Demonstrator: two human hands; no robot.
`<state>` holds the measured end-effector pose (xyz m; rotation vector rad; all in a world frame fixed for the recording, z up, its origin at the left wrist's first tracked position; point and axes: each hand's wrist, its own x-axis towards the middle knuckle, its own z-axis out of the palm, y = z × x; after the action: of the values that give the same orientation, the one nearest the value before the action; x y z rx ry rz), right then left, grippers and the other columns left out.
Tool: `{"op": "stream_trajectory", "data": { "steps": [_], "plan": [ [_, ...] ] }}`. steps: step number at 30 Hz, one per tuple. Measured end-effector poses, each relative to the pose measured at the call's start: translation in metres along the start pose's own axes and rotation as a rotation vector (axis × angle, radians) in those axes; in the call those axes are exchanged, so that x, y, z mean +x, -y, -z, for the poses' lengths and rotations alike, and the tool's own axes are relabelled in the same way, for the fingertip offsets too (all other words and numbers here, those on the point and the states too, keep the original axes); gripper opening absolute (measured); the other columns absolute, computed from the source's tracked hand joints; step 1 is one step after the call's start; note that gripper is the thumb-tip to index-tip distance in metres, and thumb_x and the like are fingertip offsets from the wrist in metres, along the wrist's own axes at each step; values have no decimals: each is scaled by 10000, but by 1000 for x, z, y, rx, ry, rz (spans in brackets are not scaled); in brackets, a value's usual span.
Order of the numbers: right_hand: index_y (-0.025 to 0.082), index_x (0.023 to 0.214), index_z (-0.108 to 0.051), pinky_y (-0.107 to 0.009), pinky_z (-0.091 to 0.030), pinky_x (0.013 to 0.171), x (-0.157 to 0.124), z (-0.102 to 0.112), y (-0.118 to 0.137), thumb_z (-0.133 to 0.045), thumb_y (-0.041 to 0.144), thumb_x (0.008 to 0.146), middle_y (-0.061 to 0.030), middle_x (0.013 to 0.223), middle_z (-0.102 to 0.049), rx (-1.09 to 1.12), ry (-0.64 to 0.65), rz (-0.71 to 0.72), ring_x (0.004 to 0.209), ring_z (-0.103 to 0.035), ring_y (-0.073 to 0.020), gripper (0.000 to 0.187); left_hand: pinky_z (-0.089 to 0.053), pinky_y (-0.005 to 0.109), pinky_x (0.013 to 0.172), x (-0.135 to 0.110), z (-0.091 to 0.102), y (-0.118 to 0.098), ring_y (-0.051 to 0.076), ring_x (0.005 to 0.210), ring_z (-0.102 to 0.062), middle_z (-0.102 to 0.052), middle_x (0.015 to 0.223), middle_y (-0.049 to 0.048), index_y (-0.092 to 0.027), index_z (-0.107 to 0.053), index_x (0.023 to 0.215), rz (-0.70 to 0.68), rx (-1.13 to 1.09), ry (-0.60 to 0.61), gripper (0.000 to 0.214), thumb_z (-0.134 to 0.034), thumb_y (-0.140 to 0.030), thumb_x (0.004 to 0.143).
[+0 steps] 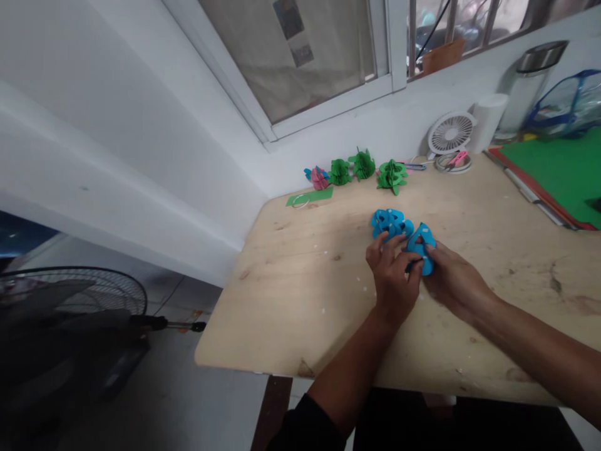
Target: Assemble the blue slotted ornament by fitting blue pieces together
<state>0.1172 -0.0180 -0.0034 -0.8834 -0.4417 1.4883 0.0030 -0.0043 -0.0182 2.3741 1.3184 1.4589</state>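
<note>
Head view: both hands meet mid-table over a blue paper piece (422, 243). The left hand (392, 274) has curled fingers (381, 243), tips pinching the piece's left edge. The right hand (454, 280) pinches its right edge, thumb on top. The piece stands tilted between both sets of fingertips, low on the wooden table (300, 294). A blue paper cluster (387, 222) lies just beyond the left fingertips. Green paper ornaments (362, 165) sit well apart by the wall.
</note>
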Motion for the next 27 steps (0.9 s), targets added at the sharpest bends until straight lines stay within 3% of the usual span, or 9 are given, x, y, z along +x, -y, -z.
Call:
{"op": "stream_trajectory", "data": {
  "steps": [13,22,27],
  "plan": [
    [309,974,-716,-385,-463,1073,-2,-1,-3,-783,433,763,15,1037,-758,-78,-26,39,1133,-650,-242,254,-409,507,1072,0,1,-2,285,1311,-487,-689,1174,73,-209,-708,810,-24,21,-17,96,-644,-190,878],
    [330,975,-712,-379,-407,1128,-3,-3,-4,-780,445,756,30,1089,-750,-116,-18,56,1213,-612,-231,257,-400,514,1076,1,1,-5,297,1287,-503,-695,1167,68,-215,-719,790,15,20,-7,46,-725,-234,832],
    [309,983,-709,-377,-458,1075,-4,-5,-2,-775,438,764,1,1075,-750,-89,3,42,1189,-626,-238,263,-415,507,1074,0,1,-4,285,1290,-502,-690,1172,64,-208,-708,773,22,-19,2,54,-727,-193,821]
  ]
}}
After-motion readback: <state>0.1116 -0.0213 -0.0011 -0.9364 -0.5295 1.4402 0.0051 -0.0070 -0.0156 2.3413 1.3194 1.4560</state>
